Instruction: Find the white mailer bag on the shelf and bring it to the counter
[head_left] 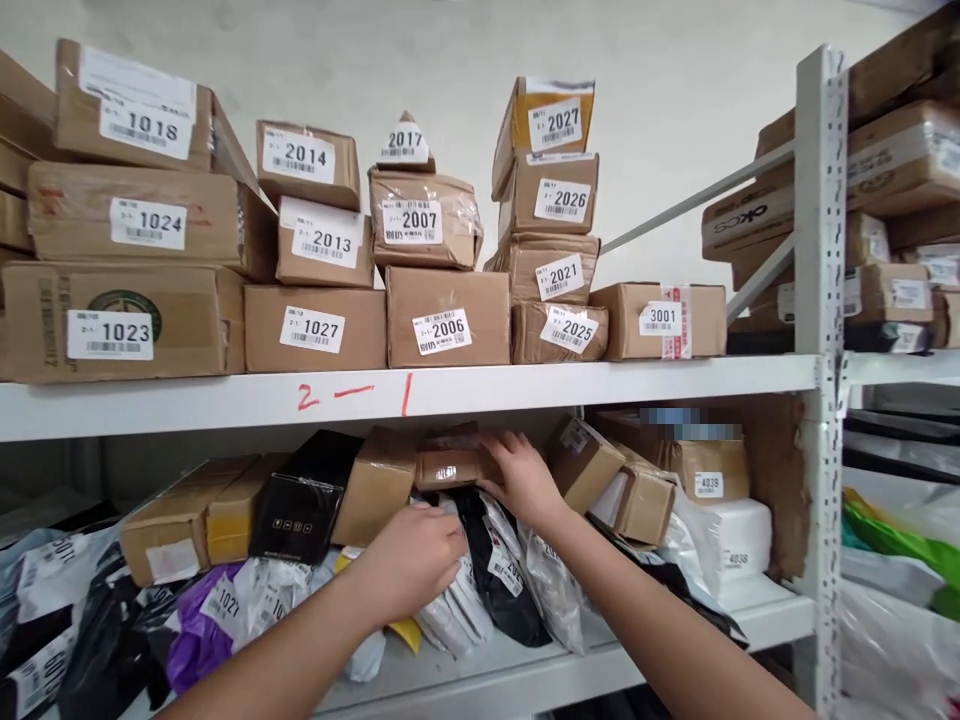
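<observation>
The left hand [421, 552] curls over white bags [466, 618]; the right hand [519, 482], half-curled, touches a small box [448, 469] ahead. Either's grip is unclear; tugging could topple the box.

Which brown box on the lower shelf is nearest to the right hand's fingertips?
The small brown box with shiny tape, at the fingertips of the right hand; the larger brown boxes on either side are farther away.

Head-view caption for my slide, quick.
Right hand at a small box, left hand by pale packages, below labelled boxes.
</observation>
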